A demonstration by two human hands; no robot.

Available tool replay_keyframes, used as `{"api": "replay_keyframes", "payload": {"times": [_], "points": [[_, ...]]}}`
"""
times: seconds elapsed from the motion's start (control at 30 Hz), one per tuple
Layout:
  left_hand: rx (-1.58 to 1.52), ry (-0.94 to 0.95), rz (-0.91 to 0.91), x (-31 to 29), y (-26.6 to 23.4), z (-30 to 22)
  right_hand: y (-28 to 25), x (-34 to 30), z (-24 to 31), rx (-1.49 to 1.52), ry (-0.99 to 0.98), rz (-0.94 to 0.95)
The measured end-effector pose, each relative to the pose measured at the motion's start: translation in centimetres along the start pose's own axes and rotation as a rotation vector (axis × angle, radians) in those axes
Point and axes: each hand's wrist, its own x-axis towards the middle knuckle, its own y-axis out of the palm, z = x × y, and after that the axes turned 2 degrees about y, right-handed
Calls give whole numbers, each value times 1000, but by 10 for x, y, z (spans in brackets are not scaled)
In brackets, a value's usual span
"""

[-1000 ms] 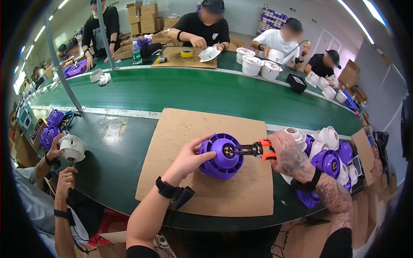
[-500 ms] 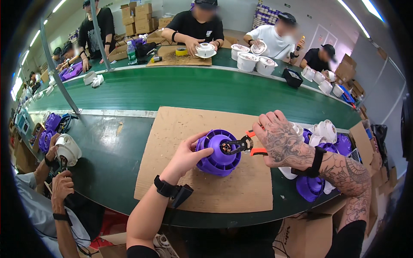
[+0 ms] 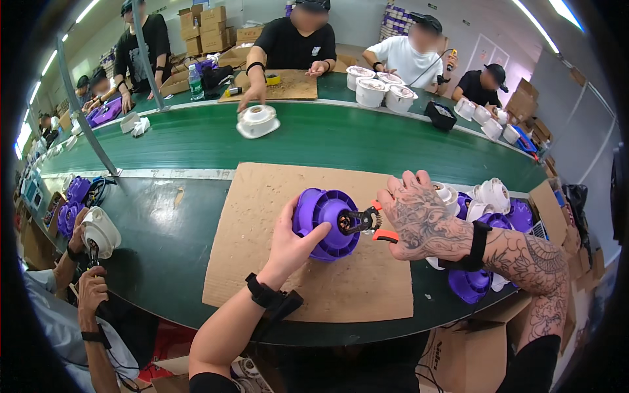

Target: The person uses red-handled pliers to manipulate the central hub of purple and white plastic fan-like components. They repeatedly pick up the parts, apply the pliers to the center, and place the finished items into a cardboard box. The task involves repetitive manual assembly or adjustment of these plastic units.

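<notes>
A round purple plastic housing (image 3: 321, 208) with a slotted rim is tipped to the right above the cardboard sheet (image 3: 262, 196). My left hand (image 3: 293, 241) is closed around its left side, thumb lying across the rim. In my right hand (image 3: 419, 213) is a pair of pliers (image 3: 368, 219) with orange-and-black handles. Their dark jaws reach into the hub in the middle of the housing, where small copper-coloured parts show. What exactly the jaws touch is too small to tell.
White and purple housings (image 3: 470, 284) are piled right of the cardboard. Beyond runs a green conveyor belt (image 3: 196, 141), where a co-worker's hand touches a white housing (image 3: 257, 121). At left, another person holds a white housing (image 3: 101, 230) and a tool. A metal post (image 3: 92, 134) rises at the far left.
My left hand has turned the purple housing and shifted it slightly left; the pliers have followed, still in its hub. Across the belt, a co-worker has moved a white housing onto the belt.
</notes>
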Motion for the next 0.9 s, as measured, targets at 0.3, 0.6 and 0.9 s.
{"api": "replay_keyframes", "payload": {"times": [0.3,0.6,0.9], "points": [[-57,71,-30,-2,11,0,2,-9,5,-40,47,112],[74,140,-60,-12,1,-6,21,-5,3,159,21,130],[107,158,4,-12,24,-19,6,-28,-10,325,94,260]]}}
